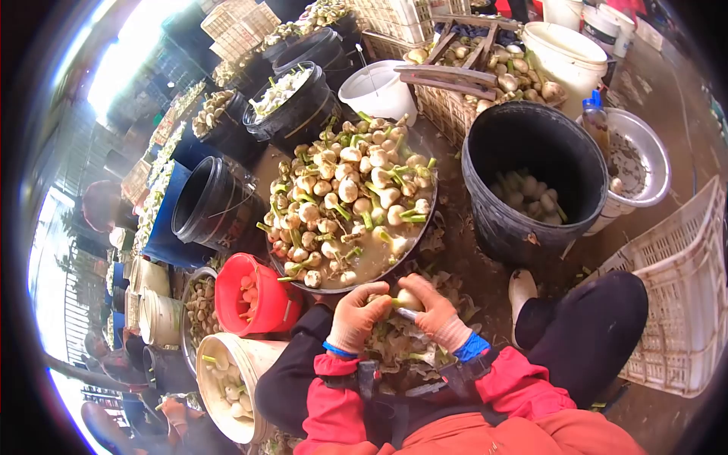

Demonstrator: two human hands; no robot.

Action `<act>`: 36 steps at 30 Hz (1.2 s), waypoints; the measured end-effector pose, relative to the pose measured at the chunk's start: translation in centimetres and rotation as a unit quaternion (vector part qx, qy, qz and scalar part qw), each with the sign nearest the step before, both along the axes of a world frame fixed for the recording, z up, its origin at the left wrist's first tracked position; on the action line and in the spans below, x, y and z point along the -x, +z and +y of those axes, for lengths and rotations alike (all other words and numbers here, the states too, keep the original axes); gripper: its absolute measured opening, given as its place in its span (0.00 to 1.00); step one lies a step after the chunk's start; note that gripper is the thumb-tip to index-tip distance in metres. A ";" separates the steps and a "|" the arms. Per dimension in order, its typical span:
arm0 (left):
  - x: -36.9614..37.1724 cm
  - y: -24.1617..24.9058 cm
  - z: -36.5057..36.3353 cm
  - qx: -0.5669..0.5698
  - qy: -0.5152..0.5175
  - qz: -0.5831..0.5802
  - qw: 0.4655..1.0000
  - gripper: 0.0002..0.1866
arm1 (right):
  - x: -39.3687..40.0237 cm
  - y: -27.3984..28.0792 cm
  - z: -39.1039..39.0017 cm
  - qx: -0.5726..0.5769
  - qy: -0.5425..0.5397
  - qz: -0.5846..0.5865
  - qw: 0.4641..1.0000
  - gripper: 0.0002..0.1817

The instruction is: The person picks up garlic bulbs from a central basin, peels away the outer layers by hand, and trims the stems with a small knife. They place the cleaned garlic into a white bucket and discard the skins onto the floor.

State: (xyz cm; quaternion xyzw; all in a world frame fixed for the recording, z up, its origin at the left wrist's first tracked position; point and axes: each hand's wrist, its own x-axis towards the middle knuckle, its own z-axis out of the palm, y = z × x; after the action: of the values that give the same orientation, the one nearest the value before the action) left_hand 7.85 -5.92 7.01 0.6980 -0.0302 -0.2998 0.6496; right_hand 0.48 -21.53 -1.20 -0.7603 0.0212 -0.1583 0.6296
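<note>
Between my gloved hands is a pale garlic bulb with a short green stem. My left hand is closed on its stem side. My right hand is closed at the other side, its fingers by the bulb. A short shiny metal piece, seemingly a knife blade, shows just below the bulb at my right fingers; its handle is hidden. Right beyond my hands stands a wide round tub of muddy water, heaped with garlic bulbs with cut green stems. Peeled leaves lie beneath my hands.
To the right stand a black bucket with whitish bulbs inside, a basin holding a bottle, and a white crate. On the left are a red bucket and a cream bucket. Another person's hand shows lower left.
</note>
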 end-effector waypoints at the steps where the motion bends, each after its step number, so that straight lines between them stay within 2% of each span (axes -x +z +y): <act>1: 1.4 0.5 -0.5 0.097 0.024 0.039 0.994 0.23 | 0.4 0.7 0.2 0.000 -0.004 0.001 1.000 0.29; 2: 2.7 -0.1 -1.3 0.121 0.050 -0.005 0.991 0.26 | 0.6 1.5 0.5 -0.232 0.049 0.098 0.967 0.26; 3: 4.1 -1.2 -1.7 0.145 0.076 -0.049 0.985 0.28 | 0.9 2.4 0.7 -0.448 0.098 0.186 0.869 0.23; 4: 4.9 -4.1 -1.0 0.056 0.058 -0.111 0.991 0.33 | 1.4 2.9 0.8 -0.491 0.087 0.210 0.841 0.19; 5: 5.0 -6.2 -0.5 -0.089 -0.023 -0.281 0.955 0.36 | 1.5 2.7 0.9 -0.490 0.084 0.208 0.842 0.19; 7: 6.5 -7.2 -1.3 -0.022 0.069 -0.193 0.979 0.37 | 1.3 1.5 1.3 -0.583 0.082 0.214 0.780 0.19; 9: 6.4 -7.5 -0.9 -0.050 0.076 -0.206 0.974 0.37 | 1.2 1.0 1.1 -0.559 0.076 0.243 0.789 0.21; 11: 6.7 -7.6 -0.8 -0.081 0.082 -0.216 0.969 0.37 | 1.1 1.2 1.3 -0.313 0.014 0.215 0.925 0.19; 13: 7.0 -6.8 -1.3 -0.186 0.041 -0.338 0.922 0.38 | 1.0 0.5 1.5 -0.315 0.005 0.212 0.925 0.19; 16: 7.8 -6.7 -1.9 -0.253 0.029 -0.351 0.901 0.37 | 1.0 -0.8 1.6 -0.267 0.013 0.190 0.945 0.19; 17: 8.0 -6.9 -2.0 -0.297 0.019 -0.355 0.886 0.37 | 0.8 -1.6 1.8 -0.205 -0.007 0.222 0.953 0.20; 18: 8.1 -7.0 -2.1 -0.314 0.008 -0.358 0.879 0.38 | 0.8 -1.3 1.9 -0.142 -0.028 0.253 0.957 0.21; 22: 8.2 -7.2 -1.9 -0.291 0.007 -0.345 0.892 0.37 | 1.3 0.4 0.7 -0.176 -0.016 0.250 0.952 0.19; 23: 7.9 -8.2 -1.1 -0.149 0.041 -0.245 0.957 0.36 | 1.3 0.4 0.1 -0.226 0.037 0.222 0.948 0.19; 24: 7.7 -8.3 -0.8 -0.001 0.074 -0.138 0.988 0.34 | 1.3 0.4 -0.1 -0.275 0.089 0.192 0.938 0.20; 25: 7.8 -8.5 -0.5 0.000 0.076 -0.137 0.988 0.34 | 1.2 0.1 0.1 -0.273 0.090 0.192 0.938 0.20; 27: 7.9 -8.4 -0.4 -0.033 0.043 -0.212 0.976 0.34 | 1.0 -0.6 0.3 -0.172 0.088 0.193 0.962 0.19; 28: 8.0 -8.2 -0.4 -0.032 0.044 -0.212 0.976 0.34 | 1.0 -0.6 0.3 -0.171 0.088 0.194 0.962 0.19; 30: 8.0 -7.7 -0.6 0.070 0.042 -0.052 0.995 0.32 | 1.3 -0.3 0.2 -0.164 0.074 0.233 0.956 0.18; 31: 8.0 -7.1 -0.6 0.072 0.042 -0.052 0.995 0.32 | 1.4 0.0 0.2 -0.162 0.074 0.233 0.956 0.18; 32: 7.9 -6.4 -0.4 0.181 0.092 0.082 0.976 0.31 | 1.6 0.3 0.1 -0.208 0.060 0.219 0.951 0.18; 33: 7.8 -5.7 -0.4 0.284 0.138 0.213 0.925 0.29 | 1.7 0.8 0.1 -0.254 0.047 0.204 0.944 0.18; 34: 8.0 -5.3 -0.4 0.386 0.154 0.248 0.875 0.27 | 1.8 1.4 0.0 -0.241 0.033 0.183 0.952 0.19; 35: 8.0 -5.6 -0.2 0.385 0.152 0.248 0.876 0.27 | 1.8 1.5 0.0 -0.242 0.031 0.181 0.953 0.19; 36: 7.9 -5.9 0.0 0.414 0.149 0.254 0.861 0.27 | 1.9 1.5 0.1 -0.291 0.032 0.157 0.943 0.19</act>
State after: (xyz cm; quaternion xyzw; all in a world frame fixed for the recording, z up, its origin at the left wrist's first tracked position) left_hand -0.07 -5.90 1.15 0.2609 0.1187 -0.3261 0.9008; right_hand -1.45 -21.47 0.35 -0.5591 0.1408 -0.0034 0.8171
